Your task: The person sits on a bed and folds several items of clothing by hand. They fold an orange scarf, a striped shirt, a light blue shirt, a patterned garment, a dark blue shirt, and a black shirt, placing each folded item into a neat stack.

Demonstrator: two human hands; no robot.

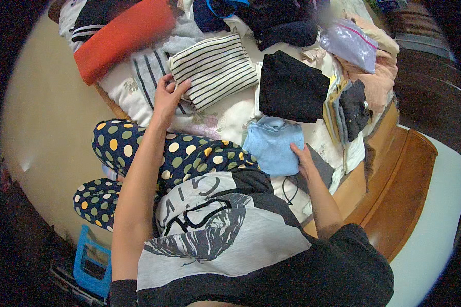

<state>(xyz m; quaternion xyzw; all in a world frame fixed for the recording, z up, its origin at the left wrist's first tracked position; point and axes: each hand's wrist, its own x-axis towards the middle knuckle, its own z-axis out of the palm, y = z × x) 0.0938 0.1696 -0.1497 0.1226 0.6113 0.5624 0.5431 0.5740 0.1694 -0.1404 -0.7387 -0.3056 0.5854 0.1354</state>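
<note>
My left hand [169,94] grips the near left corner of a folded cream knit garment with black stripes [215,71], thumb on top and the other fingers partly hidden at its edge. Beneath it lies a grey cloth with dark stripes [144,73]. At the right edge of a folded light-blue garment [275,147], my right hand [304,158] has its thumb on the cloth, with the fingers hidden below. A folded black garment [294,88] rests just beyond the blue one. Dark grey cloth [318,169] shows under my right wrist.
Upright folded clothes [334,109] stand at the right, near a zip plastic bag [349,44]. A red-orange folded cloth [126,40] and dark clothes [284,23] lie farther back. The bed's wooden edge [382,130] runs along the right; a blue plastic object [93,264] is lower left.
</note>
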